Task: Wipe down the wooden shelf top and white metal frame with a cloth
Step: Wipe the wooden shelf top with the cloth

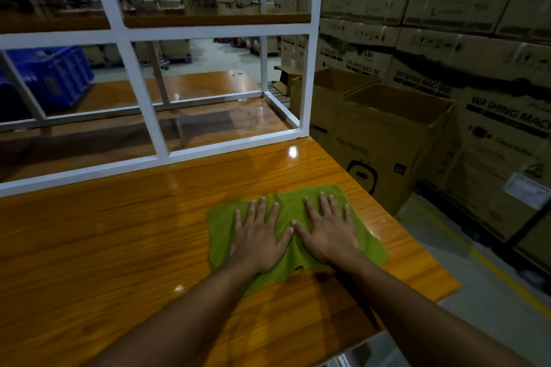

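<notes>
Many stacked cartons (447, 9) are lining the right side, with two open boxes (387, 143) standing just beside the shelf's right edge. The glossy wooden shelf top (119, 232) is spreading across the near and left area, and the white metal frame (208, 32) is rising from its far part, untouched. Near the right edge a green cloth (286, 202) is lying spread flat. The person's left hand (256, 241) and right hand (328, 235) are pressing on it side by side, fingers straight and splayed, thumbs almost meeting, gripping nothing. The cloth is sitting close to that edge, so a rightward stroke is risking pushing it off toward the boxes. Flat palms on so slick a surface are also inviting the cloth to bunch or slide out from under them.
</notes>
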The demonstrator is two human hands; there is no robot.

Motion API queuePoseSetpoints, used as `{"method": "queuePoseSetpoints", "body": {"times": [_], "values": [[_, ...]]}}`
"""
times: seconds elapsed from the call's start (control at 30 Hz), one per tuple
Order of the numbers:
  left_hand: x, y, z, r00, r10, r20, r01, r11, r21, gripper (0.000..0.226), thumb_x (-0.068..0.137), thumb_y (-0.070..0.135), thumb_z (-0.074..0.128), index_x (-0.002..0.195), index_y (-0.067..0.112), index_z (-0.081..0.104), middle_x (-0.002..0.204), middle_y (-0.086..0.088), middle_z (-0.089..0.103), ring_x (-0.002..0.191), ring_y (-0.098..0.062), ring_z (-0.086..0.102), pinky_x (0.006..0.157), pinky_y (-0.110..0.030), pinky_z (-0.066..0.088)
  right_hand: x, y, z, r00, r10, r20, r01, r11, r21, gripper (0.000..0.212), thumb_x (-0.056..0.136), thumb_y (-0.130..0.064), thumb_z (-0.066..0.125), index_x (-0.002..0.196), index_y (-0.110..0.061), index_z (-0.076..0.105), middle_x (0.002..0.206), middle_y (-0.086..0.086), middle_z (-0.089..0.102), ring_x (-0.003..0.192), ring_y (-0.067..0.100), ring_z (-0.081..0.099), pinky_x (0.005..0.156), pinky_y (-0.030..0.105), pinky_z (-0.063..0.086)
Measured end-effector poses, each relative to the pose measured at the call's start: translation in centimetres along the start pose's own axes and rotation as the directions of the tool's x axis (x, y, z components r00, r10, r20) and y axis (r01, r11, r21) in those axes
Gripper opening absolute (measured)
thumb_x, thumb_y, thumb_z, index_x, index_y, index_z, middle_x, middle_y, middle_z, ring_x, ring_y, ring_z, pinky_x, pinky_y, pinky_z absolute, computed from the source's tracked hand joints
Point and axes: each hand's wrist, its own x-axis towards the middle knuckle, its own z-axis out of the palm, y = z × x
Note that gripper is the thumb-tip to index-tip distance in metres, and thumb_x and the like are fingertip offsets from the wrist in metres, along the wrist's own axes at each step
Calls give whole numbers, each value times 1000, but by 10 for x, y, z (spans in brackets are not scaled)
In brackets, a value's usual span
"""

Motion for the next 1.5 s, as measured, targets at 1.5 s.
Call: {"method": "queuePoseSetpoints", "body": {"times": [1.5], "values": [[-62,58,5,1000,27,15,-27,1000,-6,80,93,71,11,158,24,1,165,-8,-9,151,-28,-11,118,-58,-5,-86,40,-3,999,31,-44,-30,999,26,84,84,-79,1,157,-37,1,166,3,-6,152,22,-9,120,53,-5]]}}
